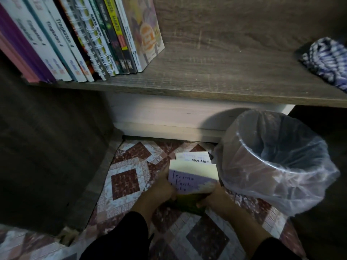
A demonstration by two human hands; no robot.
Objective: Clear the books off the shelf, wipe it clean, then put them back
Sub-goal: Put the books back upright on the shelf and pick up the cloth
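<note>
Both hands work low over the patterned floor (124, 182), below the front edge of the wooden shelf (206, 79).

Left hand (163, 186): grip clamped on the left side of a small stack of books (191, 180), fingers curled round its edge. Right hand (214, 198): grip clamped on the near right corner of the same stack, thumb on top. The sleeves on both arms are dark.

Stack: the top book has a pale purple cover with dark handwriting-style lettering and a cream page block along its far edge. A green cover shows beneath it at the near side. A further white book (193, 157) lies just beyond the stack on the floor. Whether the stack rests on the floor or is lifted cannot be told.

Shelf: a row of books (80, 38) stands at the far left, leaning slightly, spines out; two of them are spiral-bound. The rest of the board to the right is bare wood. A blue-and-white patterned cloth (326, 61) lies at the right end of the shelf.

A bin (277, 162) lined with a clear plastic bag stands on the floor just right of the stack. A dark wooden panel (47, 156) rises on the left.
</note>
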